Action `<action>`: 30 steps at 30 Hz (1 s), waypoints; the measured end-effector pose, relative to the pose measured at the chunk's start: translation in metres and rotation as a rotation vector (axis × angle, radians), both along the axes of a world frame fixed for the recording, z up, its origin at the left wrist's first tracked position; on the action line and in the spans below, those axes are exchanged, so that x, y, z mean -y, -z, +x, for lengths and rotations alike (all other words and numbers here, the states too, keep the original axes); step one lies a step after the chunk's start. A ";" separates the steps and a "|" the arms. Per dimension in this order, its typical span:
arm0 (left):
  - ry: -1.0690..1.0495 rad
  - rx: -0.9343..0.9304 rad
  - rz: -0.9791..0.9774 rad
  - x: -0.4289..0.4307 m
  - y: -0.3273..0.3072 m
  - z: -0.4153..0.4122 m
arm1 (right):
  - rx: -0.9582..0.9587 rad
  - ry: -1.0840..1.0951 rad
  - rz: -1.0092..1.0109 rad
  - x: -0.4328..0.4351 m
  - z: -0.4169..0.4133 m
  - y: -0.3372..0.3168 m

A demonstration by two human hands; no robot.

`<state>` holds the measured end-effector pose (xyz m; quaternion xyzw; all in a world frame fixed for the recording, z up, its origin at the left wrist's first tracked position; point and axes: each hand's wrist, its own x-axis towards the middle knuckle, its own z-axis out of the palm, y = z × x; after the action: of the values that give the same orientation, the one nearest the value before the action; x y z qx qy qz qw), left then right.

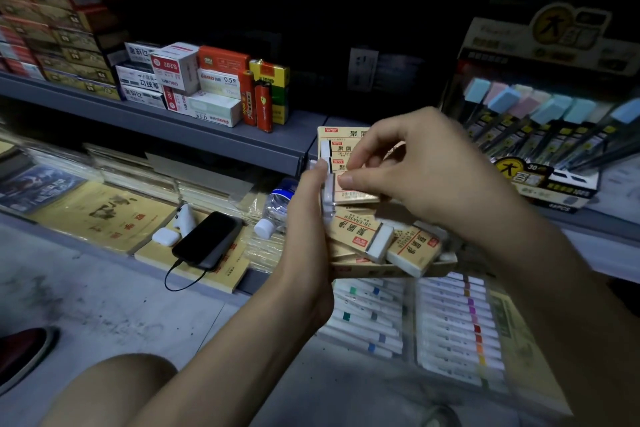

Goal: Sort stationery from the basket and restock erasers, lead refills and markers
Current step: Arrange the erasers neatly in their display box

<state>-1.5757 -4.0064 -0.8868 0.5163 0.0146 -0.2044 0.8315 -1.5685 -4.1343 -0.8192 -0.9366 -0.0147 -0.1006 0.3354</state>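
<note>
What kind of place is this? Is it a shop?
Most likely a stationery shop. A grey shelf holds stacked small boxes of supplies, a display stand is packed with pastel-capped writing goods, and packs of markers lie near many 2B erasers.

Cut off by left edge: dark red shoe (20, 354). Half hidden behind left hand (308, 236): clear plastic water bottle (277, 208). Partly covered by right hand (426, 177): label of tan-sleeved white eraser (360, 195) above tan cardboard eraser box (381, 272). Too blurred to read: print on black lead-refill display stand (540, 180)
</note>
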 end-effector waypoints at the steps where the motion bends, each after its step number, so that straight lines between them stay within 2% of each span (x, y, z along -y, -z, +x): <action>1: 0.000 0.005 0.002 0.000 0.000 0.000 | 0.018 0.002 -0.016 -0.001 0.000 0.002; 5: -0.011 0.004 -0.016 0.000 0.004 0.000 | 0.040 0.016 -0.071 -0.004 0.001 0.007; 12: 0.002 0.000 -0.005 -0.001 0.005 0.000 | 0.038 -0.001 -0.026 0.000 -0.001 0.014; 18: 0.021 0.026 -0.009 0.000 0.007 0.002 | -0.111 -0.093 0.078 0.032 -0.032 -0.013; 21: 0.025 0.040 -0.009 0.001 0.007 0.002 | -0.289 -0.097 0.017 0.037 -0.051 -0.020; 24: 0.008 0.056 -0.017 0.003 0.006 0.001 | -0.354 -0.064 -0.153 0.037 -0.058 -0.021; 27: 0.001 0.055 -0.035 0.006 0.004 -0.001 | -0.377 -0.061 -0.279 0.033 -0.062 -0.022; 30: -0.012 0.042 -0.045 0.007 0.003 -0.002 | -0.333 -0.074 -0.299 0.035 -0.064 -0.022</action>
<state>-1.5773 -4.0137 -0.8902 0.5014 -0.0045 -0.1890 0.8443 -1.6323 -4.1690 -0.7969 -0.9783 -0.0082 0.0708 0.1944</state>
